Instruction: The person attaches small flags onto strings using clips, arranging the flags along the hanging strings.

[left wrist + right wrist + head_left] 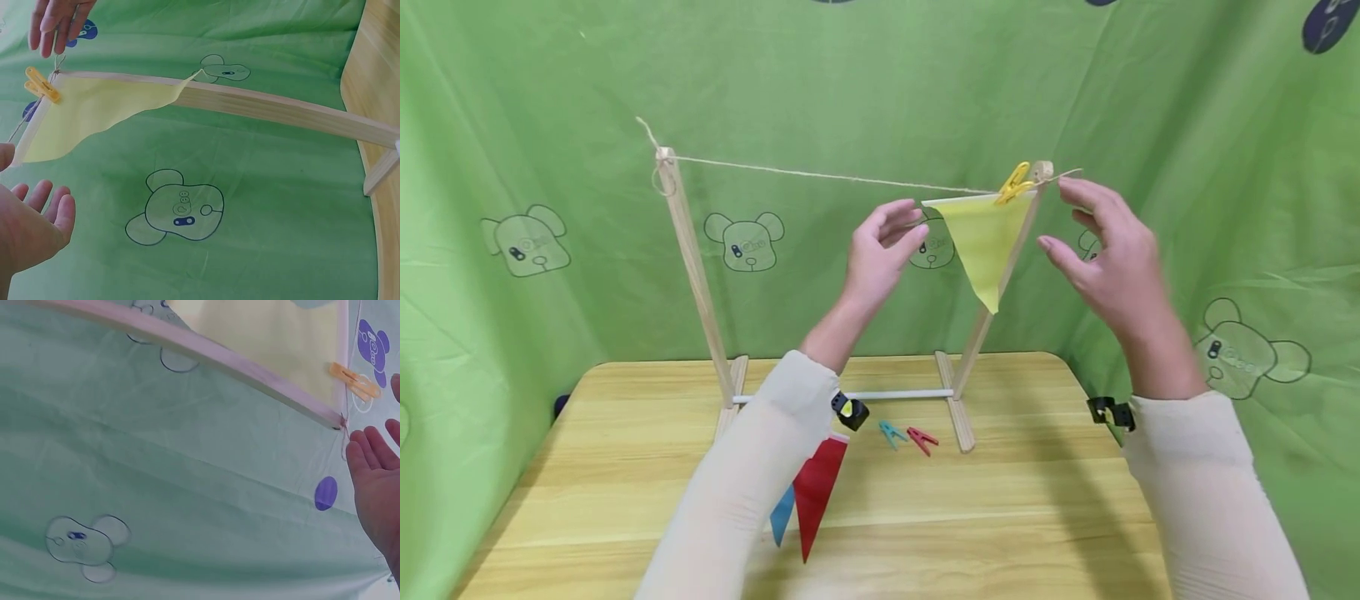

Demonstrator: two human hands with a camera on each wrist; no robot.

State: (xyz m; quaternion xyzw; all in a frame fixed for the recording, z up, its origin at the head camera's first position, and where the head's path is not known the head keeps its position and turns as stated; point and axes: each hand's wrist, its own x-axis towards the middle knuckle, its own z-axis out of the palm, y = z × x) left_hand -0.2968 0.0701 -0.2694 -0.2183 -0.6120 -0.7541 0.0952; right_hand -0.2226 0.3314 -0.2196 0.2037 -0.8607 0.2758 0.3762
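Observation:
A yellow triangular pennant hangs by its white top edge from a string, near the right post. One yellow clothespin clips it there; the left wrist view shows the same clothespin at the pennant's corner. My left hand is just left of the pennant, fingers loosely bent and apart from it. To the right of the post, my right hand is raised with relaxed fingers, holding nothing. In the right wrist view that hand is below the clothespin.
Two wooden posts carry the string, joined low down by a white rod. On the table lie a blue clothespin, a red clothespin, a red pennant and a blue pennant, partly hidden by my left sleeve.

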